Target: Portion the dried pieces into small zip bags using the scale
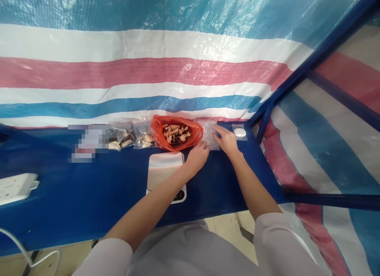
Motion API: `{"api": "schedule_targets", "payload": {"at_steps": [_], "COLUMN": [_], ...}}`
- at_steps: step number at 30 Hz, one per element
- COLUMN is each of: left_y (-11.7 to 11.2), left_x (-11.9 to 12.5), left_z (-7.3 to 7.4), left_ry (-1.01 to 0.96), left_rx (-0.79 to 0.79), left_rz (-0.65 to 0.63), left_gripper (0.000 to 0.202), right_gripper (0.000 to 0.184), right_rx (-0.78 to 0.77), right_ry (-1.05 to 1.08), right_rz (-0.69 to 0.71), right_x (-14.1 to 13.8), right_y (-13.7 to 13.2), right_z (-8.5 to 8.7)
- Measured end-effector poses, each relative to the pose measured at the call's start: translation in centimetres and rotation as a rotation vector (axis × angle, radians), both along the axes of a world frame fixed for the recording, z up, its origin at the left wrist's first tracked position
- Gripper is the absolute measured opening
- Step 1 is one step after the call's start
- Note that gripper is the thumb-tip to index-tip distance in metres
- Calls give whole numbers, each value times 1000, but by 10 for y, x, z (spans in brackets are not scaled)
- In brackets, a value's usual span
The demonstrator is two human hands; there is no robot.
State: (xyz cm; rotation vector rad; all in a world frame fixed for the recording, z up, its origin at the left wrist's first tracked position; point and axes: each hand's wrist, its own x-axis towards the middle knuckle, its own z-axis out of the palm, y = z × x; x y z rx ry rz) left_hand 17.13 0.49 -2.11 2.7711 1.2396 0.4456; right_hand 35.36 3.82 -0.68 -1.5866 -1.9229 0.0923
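Note:
Clear plastic bags (209, 134) lie flat at the back of the blue table, right of a red plastic bag (156, 135). The red bag stands with its mouth spread, full of dried brown pieces (176, 134). My left hand (198, 155) is at the lower left edge of the clear bags, fingers bent together on that edge. From the right, my right hand (225, 139) rests on their surface, thumb and fingers apart. A kitchen scale (164, 169) sits in front of the red bag, partly covered by my left forearm.
Left of the red bag are two zip bags holding dried pieces, the nearer (145, 139) and the farther (121, 138). A small bag with a white disc (240, 132) lies at right. A white power strip (18, 187) sits at left. Striped sheeting (148, 74) closes off the back.

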Motion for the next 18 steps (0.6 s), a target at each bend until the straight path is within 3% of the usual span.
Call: {"api": "schedule_targets", "payload": {"at_steps": [3,8,18], "left_y": [-4,-12,-17], "left_x": [0,-1,-3], "left_z": [-4,-8,-8], "left_ry": [5,-5,-16], "left_rx": [37,44,-9], "left_rz": [9,36,31], "left_gripper": [31,46,51], "right_gripper": [35,36,42], "right_rx": [-28,-76,-125], "right_ry": [-180,-344,-289], "right_rz": [148,263,285], "right_x": [-5,-7,-1], "right_y": [6,18,25], "right_z": [-6,-13,-28]}}
